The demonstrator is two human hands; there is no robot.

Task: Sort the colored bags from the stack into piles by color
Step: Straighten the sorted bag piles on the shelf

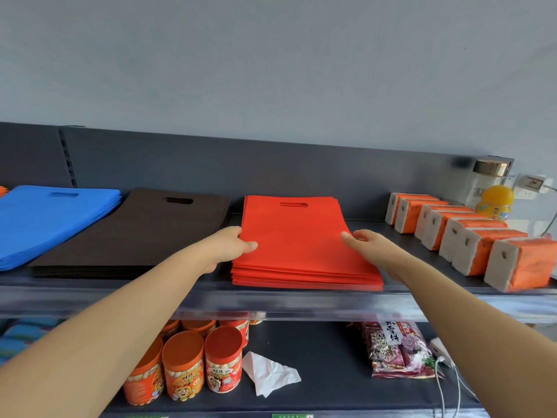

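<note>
The snack bag (398, 351) on the lower shelf is showing the characters 雪饼. The cans (223, 369) beside it are bearing 旺仔. The jar's (486, 182) print is too blurred to read.

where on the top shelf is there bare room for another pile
The bare strip between the red pile and the tissue packs is widest. The gap between the brown pile and the red one is narrow, with the left hand in it. The blue pile and brown pile sit edge to edge.
</note>
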